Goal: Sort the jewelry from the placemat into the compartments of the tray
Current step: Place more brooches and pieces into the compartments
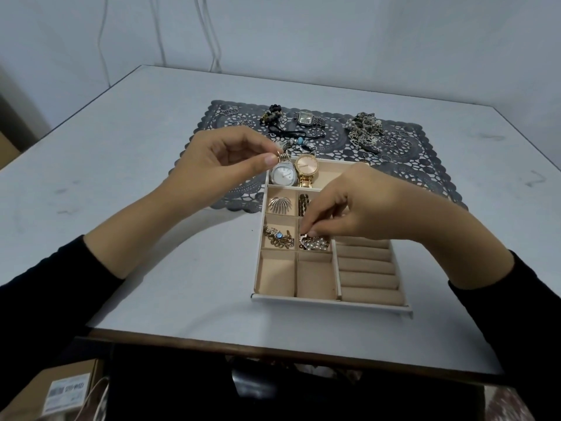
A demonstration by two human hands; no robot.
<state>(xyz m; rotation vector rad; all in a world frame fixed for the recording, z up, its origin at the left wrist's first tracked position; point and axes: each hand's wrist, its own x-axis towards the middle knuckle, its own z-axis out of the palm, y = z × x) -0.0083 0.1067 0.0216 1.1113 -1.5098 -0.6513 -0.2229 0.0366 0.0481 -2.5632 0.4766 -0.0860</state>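
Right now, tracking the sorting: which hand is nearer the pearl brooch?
Right. The right hand pinches the pearl brooch; the left hand holds a ring by the silver watch.

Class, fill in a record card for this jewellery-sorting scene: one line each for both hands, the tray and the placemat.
left hand: pinches a ring above the tray's far left corner
right hand: grips a pearl piece lying in a middle compartment
tray: silver watch and gold watch in the far compartment; fan brooch behind a mixed cluster; ring rolls hold nothing
placemat: square watch, beads, loose rings not yet sorted
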